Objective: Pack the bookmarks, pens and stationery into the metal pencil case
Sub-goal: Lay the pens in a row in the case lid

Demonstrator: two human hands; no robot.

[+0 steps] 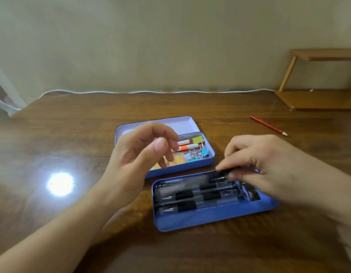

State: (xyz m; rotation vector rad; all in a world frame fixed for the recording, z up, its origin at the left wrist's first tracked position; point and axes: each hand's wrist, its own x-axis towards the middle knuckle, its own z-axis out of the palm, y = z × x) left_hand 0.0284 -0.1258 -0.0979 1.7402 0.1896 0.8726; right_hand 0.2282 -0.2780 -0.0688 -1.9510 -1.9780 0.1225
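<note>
Our right hand (255,162) pinches a black pen (226,171) over the far edge of the blue tray (210,219), where several pens (200,196) already lie. Our left hand (139,154) hovers loosely curled, holding nothing, above the metal pencil case (190,165) with its clips and highlighters. We should lay this pen parallel to the others, then fetch the red pencil (269,126) from the worktop (72,138).
</note>
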